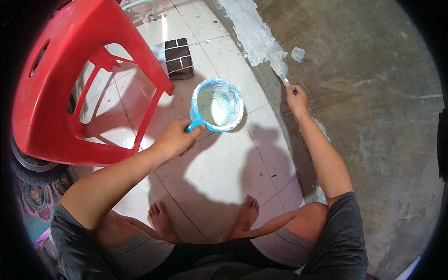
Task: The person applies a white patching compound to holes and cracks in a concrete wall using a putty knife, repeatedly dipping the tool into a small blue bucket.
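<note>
My left hand (184, 137) grips the handle of a blue plastic dipper (193, 109), which is smeared with white paste and has some pale mixture inside. My right hand (297, 101) is closed on a small spreading tool (284, 78), its blade against a band of white paste (252, 35) low on the grey cement wall (364, 116). A separate dab of paste (298, 54) is just beside that band. Both arms reach forward over my bent knees and bare feet.
A red plastic chair (51, 112) stands at the left on white floor tiles (210, 168). Behind the dipper lies a dark brick-patterned piece (179, 58). A wheel (35, 170) and patterned cloth (39, 200) are at the left edge, and white tubing (140, 5) is at the top.
</note>
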The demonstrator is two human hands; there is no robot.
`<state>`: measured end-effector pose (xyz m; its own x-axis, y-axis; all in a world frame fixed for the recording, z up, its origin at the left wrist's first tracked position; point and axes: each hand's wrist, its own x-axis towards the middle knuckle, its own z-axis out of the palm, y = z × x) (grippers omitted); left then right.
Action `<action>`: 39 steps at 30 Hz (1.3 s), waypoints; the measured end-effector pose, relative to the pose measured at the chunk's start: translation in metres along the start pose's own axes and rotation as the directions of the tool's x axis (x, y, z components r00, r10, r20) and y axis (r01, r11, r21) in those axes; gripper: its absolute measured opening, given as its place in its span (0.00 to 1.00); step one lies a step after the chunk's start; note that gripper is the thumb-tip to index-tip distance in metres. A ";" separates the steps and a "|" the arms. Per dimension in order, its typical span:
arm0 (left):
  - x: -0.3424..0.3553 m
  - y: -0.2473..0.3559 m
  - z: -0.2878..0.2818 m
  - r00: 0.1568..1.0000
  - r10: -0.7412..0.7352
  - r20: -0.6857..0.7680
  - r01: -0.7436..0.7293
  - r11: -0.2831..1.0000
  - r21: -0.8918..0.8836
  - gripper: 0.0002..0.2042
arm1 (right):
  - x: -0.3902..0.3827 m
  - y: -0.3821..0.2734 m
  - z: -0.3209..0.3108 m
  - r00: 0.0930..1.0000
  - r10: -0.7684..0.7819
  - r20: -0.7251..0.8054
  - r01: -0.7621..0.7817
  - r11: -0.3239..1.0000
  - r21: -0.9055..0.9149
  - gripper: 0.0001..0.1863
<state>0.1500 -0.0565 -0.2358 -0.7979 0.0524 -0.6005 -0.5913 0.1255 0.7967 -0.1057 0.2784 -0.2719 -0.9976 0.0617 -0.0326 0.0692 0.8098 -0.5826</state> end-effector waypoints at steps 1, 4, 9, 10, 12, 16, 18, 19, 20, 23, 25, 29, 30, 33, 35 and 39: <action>0.001 -0.001 0.001 1.000 -0.002 -0.006 0.002 1.000 -0.009 0.17 | 0.000 0.007 -0.003 1.000 -0.001 -0.029 0.001 1.000 0.000 0.23; 0.002 -0.003 0.001 1.000 -0.010 -0.026 0.009 1.000 -0.018 0.18 | -0.017 0.018 -0.018 0.997 0.025 -0.066 -0.024 1.000 0.015 0.21; 0.002 0.003 0.003 0.999 -0.041 0.002 0.041 0.999 0.029 0.18 | -0.039 0.011 -0.025 1.000 -0.013 0.011 0.012 0.999 0.045 0.20; 0.002 0.003 0.003 0.999 -0.034 0.001 0.034 0.999 0.030 0.18 | -0.040 0.002 -0.023 0.999 -0.027 0.027 0.026 0.999 0.046 0.20; 0.001 0.002 0.003 1.000 -0.018 0.002 0.018 0.999 0.036 0.18 | -0.032 -0.020 -0.018 0.998 0.006 0.056 -0.008 0.999 0.034 0.20; 0.002 0.000 0.001 1.000 0.003 0.031 -0.003 1.000 0.000 0.18 | -0.008 -0.017 -0.012 0.997 -0.042 -0.068 0.041 0.999 -0.009 0.20; 0.001 0.000 0.000 1.000 -0.008 0.020 0.008 1.000 -0.007 0.18 | -0.005 -0.008 -0.019 0.992 -0.071 -0.108 0.068 0.997 -0.028 0.20; 0.000 0.000 0.000 1.000 -0.012 0.012 0.012 1.000 -0.008 0.18 | -0.008 -0.003 -0.023 0.993 -0.055 -0.107 0.055 0.998 0.000 0.20; 0.001 0.000 0.000 1.000 -0.016 0.005 0.016 1.000 -0.009 0.18 | -0.015 0.005 -0.029 0.994 -0.038 -0.106 0.041 0.999 0.029 0.20; 0.003 -0.001 0.002 1.000 -0.016 0.002 0.016 1.000 -0.002 0.18 | -0.039 0.012 -0.040 0.997 0.068 -0.041 -0.062 0.988 0.142 0.19; 0.003 0.001 0.002 1.000 -0.011 0.007 0.011 1.000 0.009 0.18 | -0.044 0.002 -0.046 0.996 0.092 0.003 -0.091 0.978 0.189 0.19; 0.002 0.003 0.006 1.000 0.007 0.008 -0.007 0.999 0.041 0.18 | -0.045 -0.027 -0.042 0.996 0.064 0.063 -0.076 0.975 0.208 0.18; 0.000 0.005 0.006 1.000 0.015 0.003 -0.015 0.998 0.054 0.18 | -0.041 -0.030 -0.040 0.994 0.069 0.081 -0.085 0.973 0.214 0.18; -0.004 0.009 0.005 1.000 0.015 0.017 -0.015 0.999 0.046 0.19 | -0.032 -0.030 -0.042 0.995 0.089 0.049 -0.098 0.968 0.231 0.18; -0.005 0.010 0.005 1.000 0.011 0.013 -0.011 0.999 0.053 0.19 | -0.028 -0.009 -0.050 0.997 0.076 0.012 -0.077 0.973 0.218 0.17; -0.002 0.010 0.004 1.000 -0.003 0.030 0.001 0.998 0.064 0.19 | -0.049 0.025 -0.043 0.993 -0.066 -0.095 0.085 0.973 0.215 0.17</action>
<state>0.1463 -0.0511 -0.2265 -0.7921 0.0820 -0.6049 -0.5836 0.1886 0.7898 -0.0549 0.3205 -0.2495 -0.9945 0.0633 0.0835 -0.0199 0.6681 -0.7438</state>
